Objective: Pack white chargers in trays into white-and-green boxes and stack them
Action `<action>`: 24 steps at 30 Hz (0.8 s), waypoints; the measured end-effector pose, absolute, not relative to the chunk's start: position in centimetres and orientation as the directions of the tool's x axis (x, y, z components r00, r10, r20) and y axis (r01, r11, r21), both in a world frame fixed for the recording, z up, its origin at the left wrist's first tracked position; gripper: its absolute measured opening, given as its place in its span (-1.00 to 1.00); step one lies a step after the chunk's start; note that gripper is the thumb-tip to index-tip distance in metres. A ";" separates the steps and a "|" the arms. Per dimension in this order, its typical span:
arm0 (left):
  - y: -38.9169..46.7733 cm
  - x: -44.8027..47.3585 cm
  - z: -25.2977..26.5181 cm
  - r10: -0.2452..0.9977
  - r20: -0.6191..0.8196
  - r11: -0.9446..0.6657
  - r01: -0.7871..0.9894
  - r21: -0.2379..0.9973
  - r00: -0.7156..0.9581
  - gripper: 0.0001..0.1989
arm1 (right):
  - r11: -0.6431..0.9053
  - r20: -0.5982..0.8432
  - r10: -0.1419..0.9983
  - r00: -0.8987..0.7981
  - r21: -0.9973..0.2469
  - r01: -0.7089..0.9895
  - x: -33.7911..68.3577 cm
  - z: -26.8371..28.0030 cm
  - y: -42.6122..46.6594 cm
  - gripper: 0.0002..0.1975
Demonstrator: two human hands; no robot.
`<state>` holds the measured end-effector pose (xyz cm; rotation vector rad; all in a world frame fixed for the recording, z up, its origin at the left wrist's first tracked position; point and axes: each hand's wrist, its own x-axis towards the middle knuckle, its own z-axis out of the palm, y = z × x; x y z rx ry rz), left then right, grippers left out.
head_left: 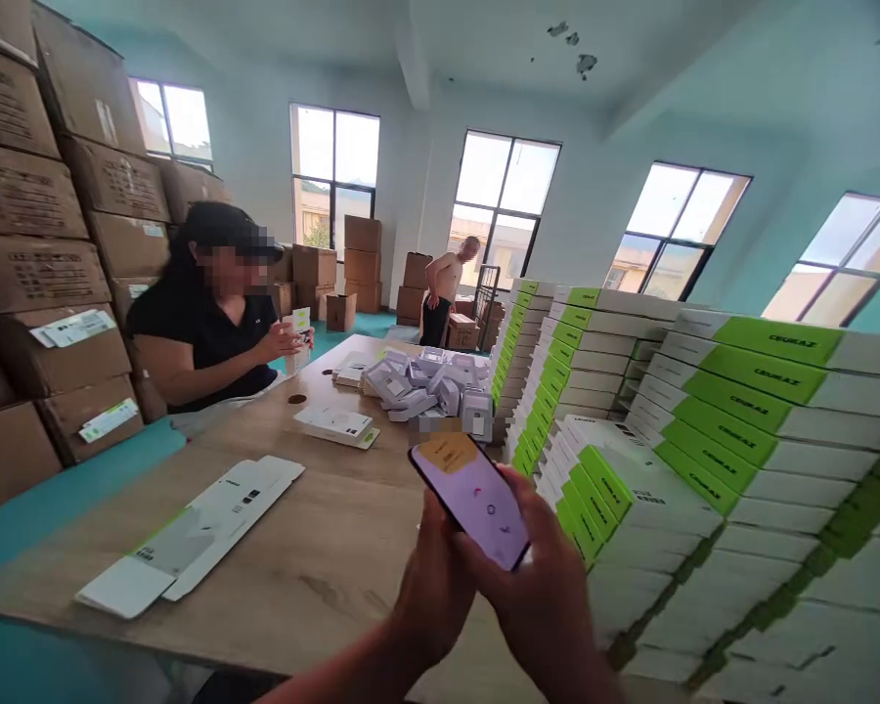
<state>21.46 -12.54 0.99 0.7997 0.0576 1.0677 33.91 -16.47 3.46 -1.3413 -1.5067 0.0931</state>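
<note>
A smartphone (476, 499) with a lit, pale purple screen and an orange patch at its top is held above the table's front edge. My left hand (436, 577) supports it from below and the left, its fingers mostly hidden behind the phone. My right hand (539, 567) grips its lower right side, the thumb along the edge. To the left lies a flattened white and green carton (205, 533) on the wooden table (323, 548). Just beyond the phone is a heap of pale plastic trays (432, 376) with items in them.
Tall stacks of white and green boxes (740, 401) stand close on the right. More flat cartons (337, 425) lie mid-table. A seated co-worker (220, 323) holds a small carton at the left; another person (444, 288) stands at the back. Brown cardboard boxes (36, 264) are piled at the left.
</note>
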 end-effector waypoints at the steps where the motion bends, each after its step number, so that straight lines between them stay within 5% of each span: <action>1: -11.4 19.5 0.1 0.814 0.238 0.329 -0.759 0.562 0.530 -0.33 | 0.344 0.614 0.751 0.241 -0.676 0.651 31.1 1.5 -14.9 -0.22; 4: -6.9 14.3 -2.2 0.874 0.074 0.376 -0.764 0.524 0.481 -0.44 | 0.320 0.530 0.813 0.241 -0.753 0.576 24.7 -3.1 -10.4 -0.21; 8: -0.8 9.9 -3.5 0.872 0.034 0.374 -0.708 0.599 0.489 -0.32 | 0.316 0.410 0.906 0.106 -0.821 0.476 22.4 -5.6 -6.5 -0.29; 15: 4.4 9.4 -6.3 0.814 -0.050 0.470 -0.605 0.642 0.579 -0.26 | 0.315 0.358 0.925 0.125 -0.909 0.274 24.1 -8.6 -2.9 -0.52; 24: 4.9 10.1 -7.1 0.814 -0.148 0.533 -0.620 0.576 0.562 -0.30 | 0.392 0.466 0.881 -0.078 -0.630 0.670 24.5 -10.3 -2.5 -0.50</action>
